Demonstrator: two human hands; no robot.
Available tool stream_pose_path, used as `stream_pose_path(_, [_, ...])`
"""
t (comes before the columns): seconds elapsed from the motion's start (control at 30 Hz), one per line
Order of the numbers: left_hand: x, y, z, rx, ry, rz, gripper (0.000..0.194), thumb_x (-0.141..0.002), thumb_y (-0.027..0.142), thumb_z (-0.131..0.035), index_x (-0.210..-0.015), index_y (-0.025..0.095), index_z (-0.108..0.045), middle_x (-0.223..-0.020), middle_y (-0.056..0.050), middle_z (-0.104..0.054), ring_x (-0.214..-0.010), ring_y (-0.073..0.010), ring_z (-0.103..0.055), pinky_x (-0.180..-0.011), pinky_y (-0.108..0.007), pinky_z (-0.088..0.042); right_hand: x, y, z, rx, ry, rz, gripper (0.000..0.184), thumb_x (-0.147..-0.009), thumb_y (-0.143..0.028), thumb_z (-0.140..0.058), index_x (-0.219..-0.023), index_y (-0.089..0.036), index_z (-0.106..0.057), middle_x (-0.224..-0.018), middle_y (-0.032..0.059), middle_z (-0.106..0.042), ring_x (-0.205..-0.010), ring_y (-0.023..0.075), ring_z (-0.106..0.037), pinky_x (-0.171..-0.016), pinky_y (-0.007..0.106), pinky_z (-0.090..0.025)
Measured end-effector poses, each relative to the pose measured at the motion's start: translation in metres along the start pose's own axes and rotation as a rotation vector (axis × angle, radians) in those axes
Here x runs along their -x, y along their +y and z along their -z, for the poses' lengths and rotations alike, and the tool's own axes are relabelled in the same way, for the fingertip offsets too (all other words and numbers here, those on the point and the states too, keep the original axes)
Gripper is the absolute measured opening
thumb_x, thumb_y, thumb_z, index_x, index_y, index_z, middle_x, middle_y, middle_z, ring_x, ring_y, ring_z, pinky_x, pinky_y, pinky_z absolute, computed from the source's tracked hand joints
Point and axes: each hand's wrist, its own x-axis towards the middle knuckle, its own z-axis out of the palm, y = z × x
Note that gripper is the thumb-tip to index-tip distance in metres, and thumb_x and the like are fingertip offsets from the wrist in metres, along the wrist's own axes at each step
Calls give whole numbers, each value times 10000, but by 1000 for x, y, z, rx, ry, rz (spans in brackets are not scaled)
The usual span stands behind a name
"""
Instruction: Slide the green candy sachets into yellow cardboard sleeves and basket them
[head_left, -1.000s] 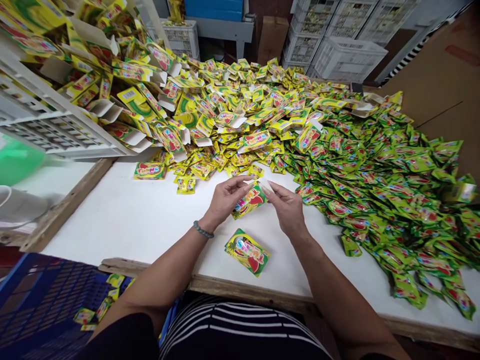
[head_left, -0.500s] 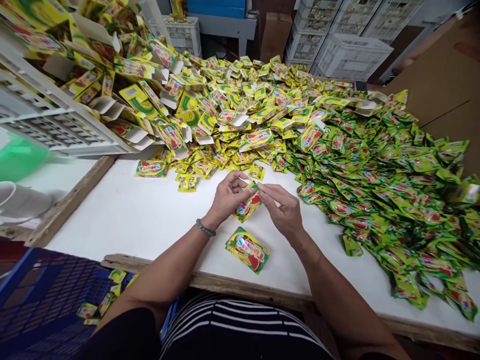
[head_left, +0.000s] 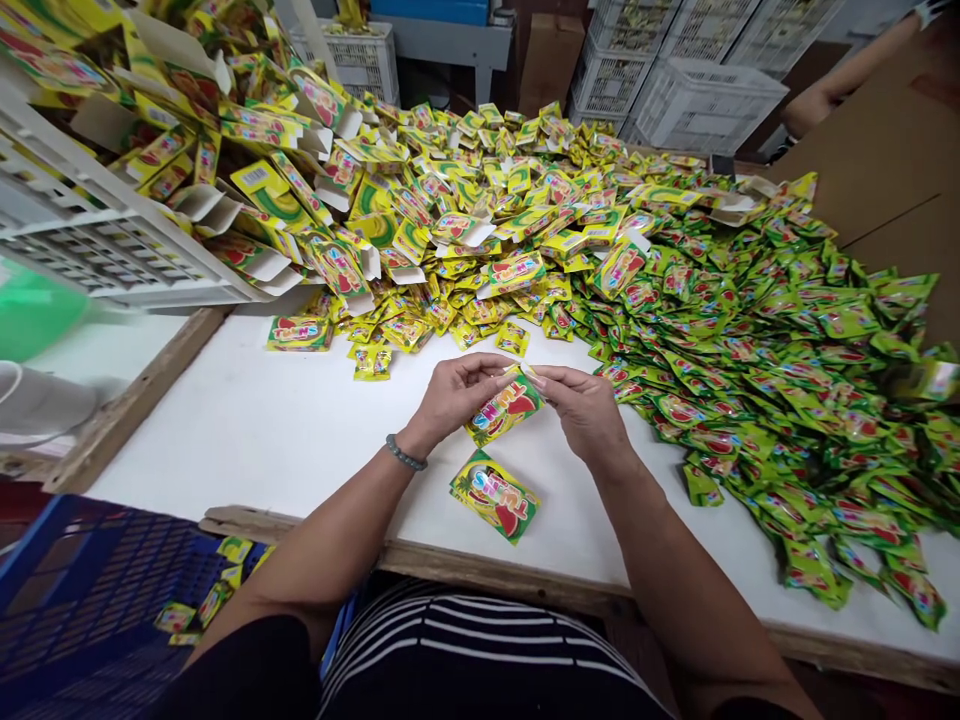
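Note:
Over the white table, my left hand [head_left: 463,393] grips a small yellow and green candy box [head_left: 504,408] printed with watermelon, fingers behind and thumb along its upper edge. My right hand [head_left: 581,405] pinches the same box at its upper right end, where a bit of white flap shows between the fingertips. Closer to me lies a second candy box [head_left: 496,497], flat on the table, with another box edge peeking out beneath it. Just beyond my hands are a yellow sachet [head_left: 512,338] and the front of the yellow sachet heap [head_left: 450,310].
Green sachets [head_left: 735,370] spread in a heap on the right. At left, a tilted white crate [head_left: 150,250] spills open boxes. A blue basket [head_left: 67,600] with several packs sits low left. Another person's arm [head_left: 855,80] reaches in by a cardboard box [head_left: 892,170].
My right hand has turned and closed in on the box's upper end, and the box has shifted slightly right. A person's arm at the upper right shows more plainly.

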Motion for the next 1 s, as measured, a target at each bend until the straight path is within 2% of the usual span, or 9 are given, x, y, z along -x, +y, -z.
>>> stream_pose_path(0.1, [0, -1, 1, -12, -16, -17, 422, -700, 431, -828, -984, 139, -718, -850, -56, -733, -748, -146, -673, -704, -261, -541, 2, -3, 1, 22, 0, 32, 222, -666, -410, -823, -818, -250, -804, -834, 28, -785, -769, 212, -705, -807, 407, -575])
stream_pose_path(0.2, [0, -2, 1, -39, -38, -37, 430, -718, 445, -814, -1000, 141, -699, -819, -45, -713, -717, -133, -653, -668, -242, -517, 3, -5, 3, 138, -1, 160, 181, -696, -391, -814, -819, -259, -806, -855, 34, -777, -801, 206, -692, -791, 384, -561])
stream_pose_path(0.27, [0, -3, 1, -47, -37, -59, 445, -715, 459, -813, -1006, 148, -683, -790, -32, -694, -684, -120, -631, -631, -226, -494, 2, -6, 7, 190, -49, 223, 169, -703, -395, -815, -818, -271, -807, -869, 36, -767, -826, 204, -682, -782, 375, -552])
stream_pose_path(0.43, [1, -1, 1, -106, -63, -103, 440, -752, 462, -779, -1059, 165, -675, -758, -9, -650, -646, -100, -571, -594, -212, -441, -1, -6, 14, 120, -156, 192, 179, -693, -439, -818, -806, -301, -809, -852, 23, -740, -837, 198, -668, -765, 370, -554])
stream_pose_path(0.53, [2, 1, 0, -175, -65, -120, 365, -823, 466, -703, -1025, 163, -716, -791, -29, -661, -707, -125, -581, -654, -240, -460, 1, -9, 16, 189, -182, 246, 184, -763, -422, -770, -913, -323, -809, -909, 27, -728, -884, 196, -655, -802, 370, -547])
stream_pose_path(0.63, [1, 0, 0, -193, 0, -132, 369, -854, 476, -662, -1039, 163, -723, -839, -47, -681, -760, -152, -596, -690, -260, -471, 6, -11, 13, 221, -231, 275, 242, -845, -415, -692, -1055, -332, -780, -998, 32, -724, -959, 201, -654, -856, 374, -540])
stream_pose_path(0.73, [0, -2, 1, -202, 100, -160, 372, -856, 486, -657, -1058, 179, -710, -826, -32, -669, -734, -145, -576, -660, -251, -460, 12, -11, 5, 290, -144, 321, 285, -821, -384, -724, -1095, -315, -768, -945, 27, -723, -850, 184, -657, -792, 359, -553])
stream_pose_path(0.83, [-1, -3, 2, -195, 146, -172, 371, -880, 487, -624, -1108, 201, -684, -791, -9, -637, -683, -124, -538, -622, -233, -440, 17, -12, -6, 409, -27, 413, 317, -798, -347, -747, -1111, -300, -759, -858, 19, -714, -737, 169, -628, -751, 360, -563])
stream_pose_path(1.0, [1, 0, 2, -214, 127, -173, 330, -885, 480, -612, -1019, 187, -680, -929, -36, -675, -807, -151, -586, -739, -254, -475, 18, -10, -9, 398, -25, 416, 271, -794, -294, -741, -1064, -282, -765, -924, 32, -729, -738, 163, -634, -735, 352, -562])
